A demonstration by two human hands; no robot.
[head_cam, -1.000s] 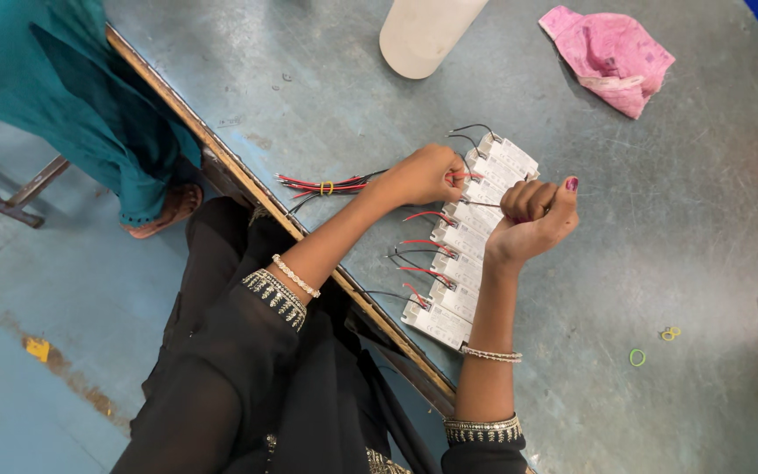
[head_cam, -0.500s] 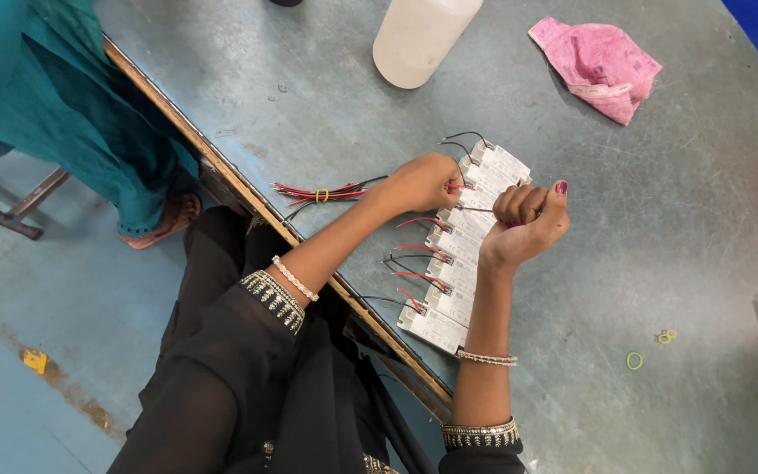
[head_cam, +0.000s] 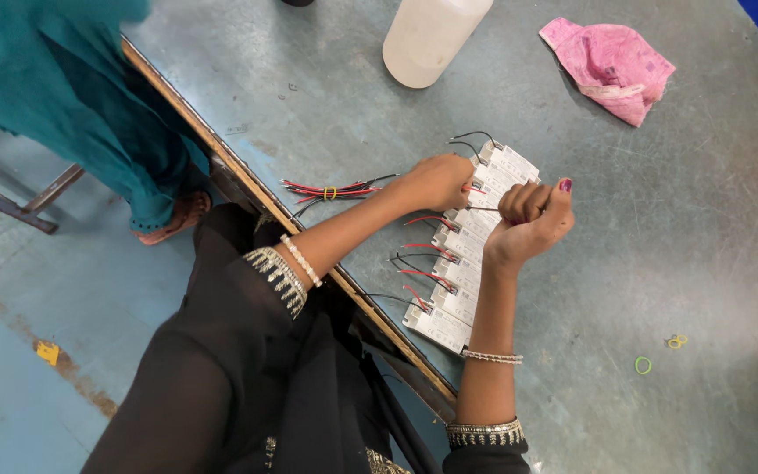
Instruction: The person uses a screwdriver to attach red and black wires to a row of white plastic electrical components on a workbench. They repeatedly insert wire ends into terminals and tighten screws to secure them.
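**Wiring a row of white driver modules: work at the far end of the row**

The left hand [head_cam: 439, 182] is curled shut over the red lead at one of the far modules, pinning it against the casing. The right hand [head_cam: 530, 218] is closed in a fist around a thin dark tool [head_cam: 482, 209], apparently a small screwdriver, whose tip points toward the left hand. The row of white modules [head_cam: 471, 241] lies side by side on the grey surface [head_cam: 660, 228], near its edge, each module with short red and black wires [head_cam: 427, 250] at its near end. A spare bundle of red and black wires [head_cam: 331, 190], banded in yellow, lies just beside the left hand's wrist. A white plastic bottle [head_cam: 432, 35] and a pink cloth [head_cam: 611, 66] sit well apart, farther back. The step appears to be fastening a lead at one module. The next move calls for a steady tool tip while the wire is held seated; whether the tip already touches the terminal cannot be told.
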